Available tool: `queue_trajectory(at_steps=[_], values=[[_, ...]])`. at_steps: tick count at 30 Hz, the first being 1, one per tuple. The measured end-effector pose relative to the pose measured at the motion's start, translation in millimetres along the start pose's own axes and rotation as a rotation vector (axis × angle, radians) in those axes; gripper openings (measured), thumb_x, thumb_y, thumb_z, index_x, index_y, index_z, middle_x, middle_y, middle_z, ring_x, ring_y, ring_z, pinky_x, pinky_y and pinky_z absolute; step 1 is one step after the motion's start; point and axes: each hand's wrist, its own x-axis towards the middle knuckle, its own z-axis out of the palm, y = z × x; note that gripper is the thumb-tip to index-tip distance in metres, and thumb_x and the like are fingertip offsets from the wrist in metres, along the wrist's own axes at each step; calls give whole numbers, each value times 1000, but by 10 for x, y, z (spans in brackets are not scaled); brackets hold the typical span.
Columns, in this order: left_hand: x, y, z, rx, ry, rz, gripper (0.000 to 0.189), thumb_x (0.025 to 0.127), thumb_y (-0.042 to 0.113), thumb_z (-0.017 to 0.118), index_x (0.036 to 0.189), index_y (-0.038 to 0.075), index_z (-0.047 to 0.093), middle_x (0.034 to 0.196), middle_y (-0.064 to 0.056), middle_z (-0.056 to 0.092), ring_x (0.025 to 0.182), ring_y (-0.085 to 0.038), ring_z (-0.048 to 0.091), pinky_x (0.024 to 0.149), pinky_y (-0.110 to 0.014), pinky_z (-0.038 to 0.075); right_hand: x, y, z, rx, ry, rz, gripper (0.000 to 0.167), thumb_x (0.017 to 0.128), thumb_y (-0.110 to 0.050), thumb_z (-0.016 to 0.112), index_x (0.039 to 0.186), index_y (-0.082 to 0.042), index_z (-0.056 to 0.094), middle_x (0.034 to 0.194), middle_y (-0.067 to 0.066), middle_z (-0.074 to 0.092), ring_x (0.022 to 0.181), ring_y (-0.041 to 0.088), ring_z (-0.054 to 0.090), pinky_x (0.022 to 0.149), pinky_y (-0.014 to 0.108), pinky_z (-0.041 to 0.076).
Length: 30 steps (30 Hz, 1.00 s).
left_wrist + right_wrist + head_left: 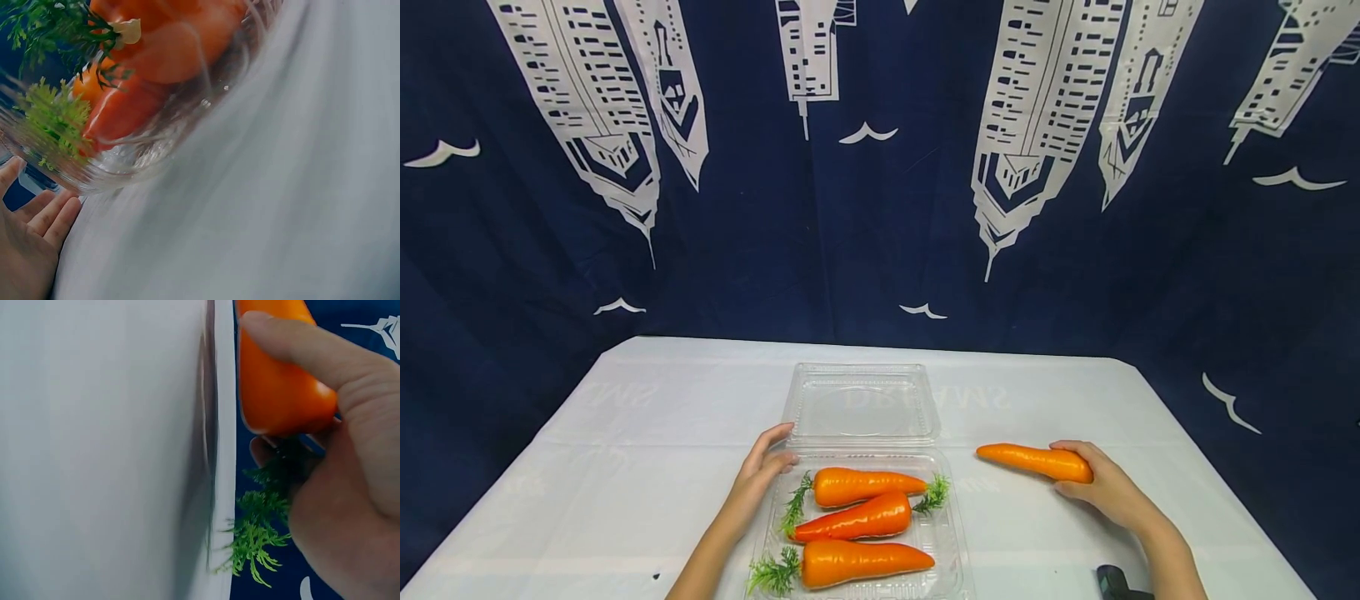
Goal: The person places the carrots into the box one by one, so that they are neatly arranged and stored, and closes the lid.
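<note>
Currently, right hand: gripping the loose carrot near its thick end, pinching between thumb and fingers.
Loose carrot: sitting between two and three o'clock from the clear box, pointing its tip toward nine; trailing green leaves in the right wrist view; not showing clearly whether touching the surface.
Left hand: resting at the box's ten o'clock edge, extending relaxed fingers, visibly gripping nothing.
Boxed carrots: lying in a column from twelve to six o'clock, pointing the outer two tips toward three, the middle one between eight and nine.
Lid: lying folded back at the box's twelve o'clock.
Step in hand: apparently loading carrots into the box, probably just securing the fourth.
Next move: probably calling for carrying it between eight and nine o'clock, clearing the box wall, and lowering it beside or onto the others.
Count: showing four carrots (three inside, one outside), one box, one lid, two hands, one dark object at the right hand's six o'clock.
</note>
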Motion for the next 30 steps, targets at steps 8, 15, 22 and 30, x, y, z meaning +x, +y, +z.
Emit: queue_trajectory(at_steps=[8, 15, 22, 30], values=[[1, 0, -2, -1, 4, 0, 42, 92, 21, 48, 132, 15, 40, 140, -14, 35, 98, -7, 54, 86, -20, 45, -9, -49, -34, -10, 32, -41, 61, 75, -30, 71, 126, -7, 47, 124, 19, 49, 109, 33, 48, 90, 58, 37], [-2, -6, -5, 1, 2, 9, 42, 92, 20, 48, 133, 15, 40, 140, -14, 35, 98, -7, 54, 86, -20, 45, -19, -105, -57, -14, 51, -48, 59, 76, -31, 71, 126, -9, 48, 123, 16, 50, 103, 26, 49, 86, 49, 41], [-4, -16, -4, -2, 4, 8, 42, 91, 19, 48, 133, 14, 40, 140, -14, 35, 98, -8, 54, 87, -21, 45, -21, -183, -83, 1, 56, -46, 57, 78, -32, 69, 126, -11, 47, 123, 14, 50, 98, 22, 48, 84, 41, 41], [5, -16, 1, -8, 3, 11, 42, 92, 19, 48, 133, 13, 40, 140, -14, 35, 97, -7, 55, 86, -20, 45, -40, -294, -112, 11, 70, -44, 58, 79, -35, 68, 127, -12, 46, 121, 13, 51, 97, 22, 47, 82, 38, 40]])
